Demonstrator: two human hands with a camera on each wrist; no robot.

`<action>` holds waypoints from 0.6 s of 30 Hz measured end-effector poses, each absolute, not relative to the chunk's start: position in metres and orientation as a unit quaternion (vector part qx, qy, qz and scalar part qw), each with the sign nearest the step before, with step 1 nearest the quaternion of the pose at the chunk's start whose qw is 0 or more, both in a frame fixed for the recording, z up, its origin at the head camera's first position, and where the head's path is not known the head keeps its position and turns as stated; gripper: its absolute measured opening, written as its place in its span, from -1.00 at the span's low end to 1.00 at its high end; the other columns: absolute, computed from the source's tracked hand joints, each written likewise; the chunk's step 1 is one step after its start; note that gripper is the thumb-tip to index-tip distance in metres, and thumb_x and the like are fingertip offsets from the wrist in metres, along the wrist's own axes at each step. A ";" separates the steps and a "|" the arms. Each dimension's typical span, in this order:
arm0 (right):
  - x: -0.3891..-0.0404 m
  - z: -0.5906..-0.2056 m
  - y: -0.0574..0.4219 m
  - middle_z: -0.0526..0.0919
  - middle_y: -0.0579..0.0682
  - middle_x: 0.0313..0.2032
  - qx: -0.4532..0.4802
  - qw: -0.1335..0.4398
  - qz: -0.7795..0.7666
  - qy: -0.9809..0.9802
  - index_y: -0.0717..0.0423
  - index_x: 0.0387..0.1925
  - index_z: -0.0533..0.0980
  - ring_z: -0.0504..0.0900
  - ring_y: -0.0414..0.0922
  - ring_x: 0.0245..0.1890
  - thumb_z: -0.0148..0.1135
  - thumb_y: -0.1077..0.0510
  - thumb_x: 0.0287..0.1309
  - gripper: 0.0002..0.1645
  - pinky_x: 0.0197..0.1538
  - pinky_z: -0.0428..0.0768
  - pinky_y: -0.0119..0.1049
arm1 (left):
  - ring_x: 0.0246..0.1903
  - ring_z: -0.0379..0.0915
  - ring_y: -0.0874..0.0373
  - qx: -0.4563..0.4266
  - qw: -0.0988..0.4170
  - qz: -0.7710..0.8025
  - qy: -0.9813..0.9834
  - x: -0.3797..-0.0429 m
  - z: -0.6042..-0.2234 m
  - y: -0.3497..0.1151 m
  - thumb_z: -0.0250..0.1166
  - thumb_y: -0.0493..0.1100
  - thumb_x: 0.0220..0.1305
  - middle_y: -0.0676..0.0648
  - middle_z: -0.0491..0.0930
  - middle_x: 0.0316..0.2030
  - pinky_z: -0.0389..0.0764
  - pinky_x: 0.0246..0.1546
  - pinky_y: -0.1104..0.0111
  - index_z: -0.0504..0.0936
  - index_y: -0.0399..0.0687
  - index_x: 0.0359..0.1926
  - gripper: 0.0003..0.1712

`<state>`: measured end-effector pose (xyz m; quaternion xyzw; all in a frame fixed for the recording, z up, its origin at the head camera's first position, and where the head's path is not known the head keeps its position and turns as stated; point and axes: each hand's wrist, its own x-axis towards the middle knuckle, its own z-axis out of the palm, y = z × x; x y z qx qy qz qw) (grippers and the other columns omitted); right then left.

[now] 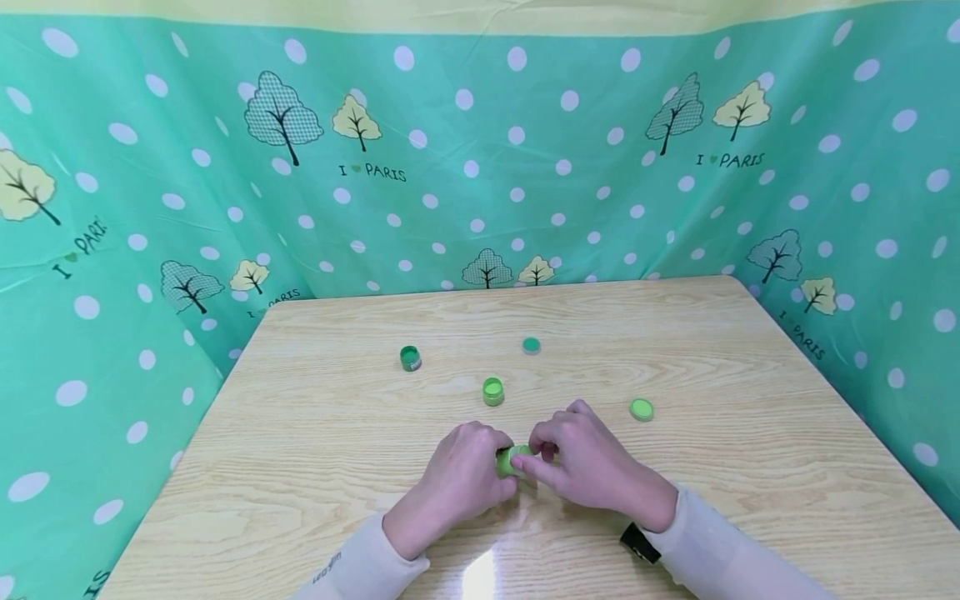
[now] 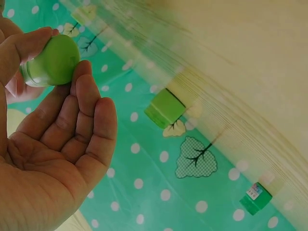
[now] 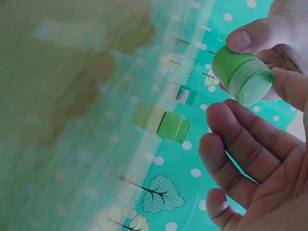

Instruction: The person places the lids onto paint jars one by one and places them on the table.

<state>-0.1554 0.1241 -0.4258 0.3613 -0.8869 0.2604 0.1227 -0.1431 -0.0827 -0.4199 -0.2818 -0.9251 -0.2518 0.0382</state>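
Watching the table [image 1: 300, 433] remotely, I saw the left hand [image 1: 467, 471] gripping a light-green jar [image 2: 60, 60] at near centre, the right hand [image 1: 592, 462] pinching its pale end [image 3: 255, 86]. A lime jar [image 1: 492, 392] and dark-green jar [image 1: 410, 359] stood farther left; a lime lid [image 1: 641, 409] and dark-green lid [image 1: 531, 345] lay right.

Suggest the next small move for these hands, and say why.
Probably twist the lid off with the right hand while the left hand steadies the held jar: it looks capped, whereas a dark jar and a lime jar beyond stand open, with a darker lid and a paler lid lying loose.
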 end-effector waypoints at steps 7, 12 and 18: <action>-0.156 -0.427 0.124 0.41 -0.44 -0.64 0.360 0.120 0.260 -0.888 -0.20 -0.60 0.57 0.30 -0.46 -0.62 0.43 -0.18 0.21 -0.65 -0.26 0.28 -0.33 | -0.60 0.27 0.35 -0.282 0.038 -0.249 -0.926 -0.142 -0.419 -0.082 0.57 -0.27 -0.11 0.22 0.44 -0.65 0.37 -0.58 0.51 0.72 -0.02 -0.49 -0.83; -0.156 -0.427 0.124 0.42 -0.45 -0.65 0.358 0.118 0.263 -0.888 -0.21 -0.60 0.57 0.30 -0.46 -0.63 0.40 -0.22 0.23 -0.63 -0.26 0.29 -0.32 | -0.59 0.28 0.34 -0.281 0.036 -0.250 -0.926 -0.142 -0.419 -0.083 0.58 -0.26 -0.12 0.20 0.48 -0.64 0.38 -0.57 0.50 0.73 -0.03 -0.46 -0.83; -0.155 -0.425 0.125 0.49 -0.41 -0.59 0.349 0.117 0.264 -0.891 -0.18 -0.51 0.61 0.40 -0.40 -0.57 0.40 -0.27 0.20 -0.65 -0.23 0.30 -0.31 | -0.59 0.28 0.34 -0.278 0.038 -0.246 -0.928 -0.143 -0.420 -0.082 0.58 -0.23 -0.11 0.20 0.47 -0.64 0.37 -0.56 0.49 0.73 0.00 -0.46 -0.83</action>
